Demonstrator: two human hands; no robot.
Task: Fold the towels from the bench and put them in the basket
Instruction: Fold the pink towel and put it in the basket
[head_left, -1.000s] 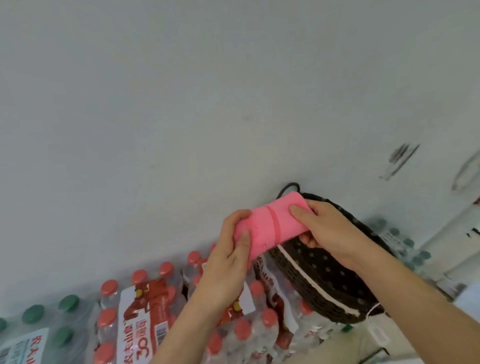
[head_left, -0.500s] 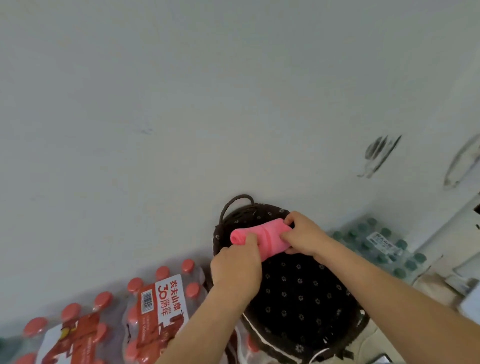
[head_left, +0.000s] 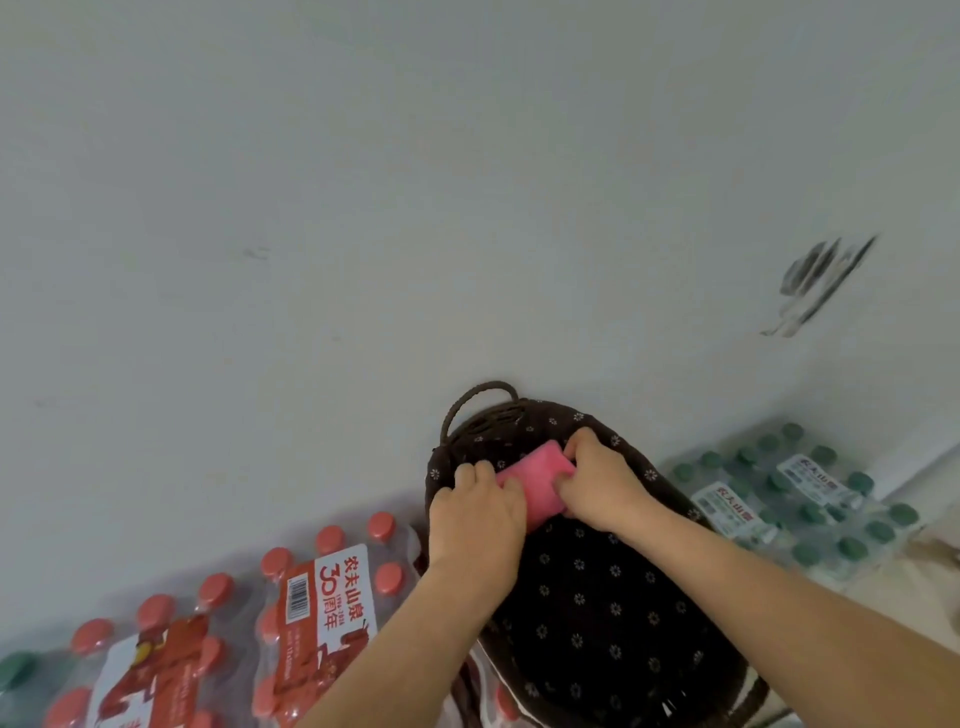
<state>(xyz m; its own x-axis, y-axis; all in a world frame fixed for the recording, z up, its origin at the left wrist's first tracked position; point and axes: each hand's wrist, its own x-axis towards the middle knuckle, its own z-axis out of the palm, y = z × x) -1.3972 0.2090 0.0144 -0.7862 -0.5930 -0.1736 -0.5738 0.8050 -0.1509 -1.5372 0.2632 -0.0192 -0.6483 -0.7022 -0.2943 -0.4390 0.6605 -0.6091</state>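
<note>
The person's bare left forearm (head_left: 395, 644) comes in from the 6 o'clock edge and slants up toward 1 o'clock, wrist straight. The left hand (head_left: 475, 512) is seen from the back, knuckles up, its fingers (head_left: 470, 474) curled down over the 8 o'clock end of a folded pink towel (head_left: 535, 486). The bare right forearm (head_left: 779, 597) enters from 4 o'clock and reaches toward 10 o'clock. The right hand (head_left: 605, 483) is also back-up, fingers bent over the towel's 2 o'clock end, the thumb pressed against its near face. The two hands lie close together, apart only by the strip of towel between them.
</note>
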